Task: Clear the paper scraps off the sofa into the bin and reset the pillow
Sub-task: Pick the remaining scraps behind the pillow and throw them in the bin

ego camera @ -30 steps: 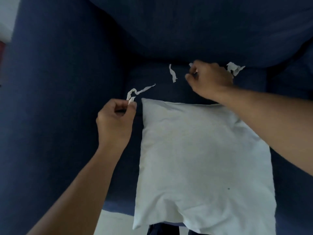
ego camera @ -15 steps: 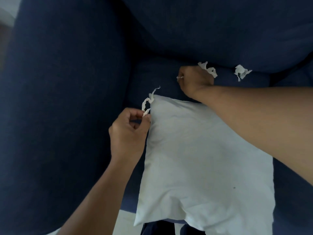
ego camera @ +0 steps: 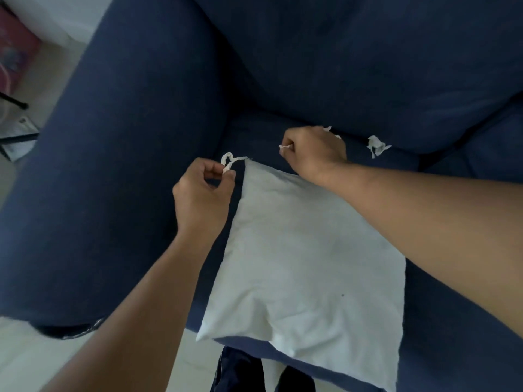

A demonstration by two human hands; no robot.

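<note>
A pale grey pillow point(ego camera: 305, 264) lies flat on the dark blue sofa seat point(ego camera: 254, 137). My left hand point(ego camera: 202, 193) pinches a twisted white paper strip point(ego camera: 230, 161) just left of the pillow's far corner. Beyond the pillow's top edge, my right hand point(ego camera: 314, 154) is closed on a small paper scrap point(ego camera: 284, 147), whose end pokes out by the thumb. Another scrap point(ego camera: 329, 130) peeks from behind that hand. A crumpled scrap point(ego camera: 376, 145) rests on the seat near the backrest, to the right. No bin is in view.
The sofa's wide armrest point(ego camera: 113, 165) runs along the left and its back cushions point(ego camera: 368, 58) fill the top. Pale floor point(ego camera: 34, 357) shows at the lower left. A pink object point(ego camera: 14, 52) and dark metal legs point(ego camera: 14, 103) stand at the far left.
The short strip that lay on the seat is now inside my right hand, which moved left to take it. My left hand has lifted its strip toward the pillow's corner.
</note>
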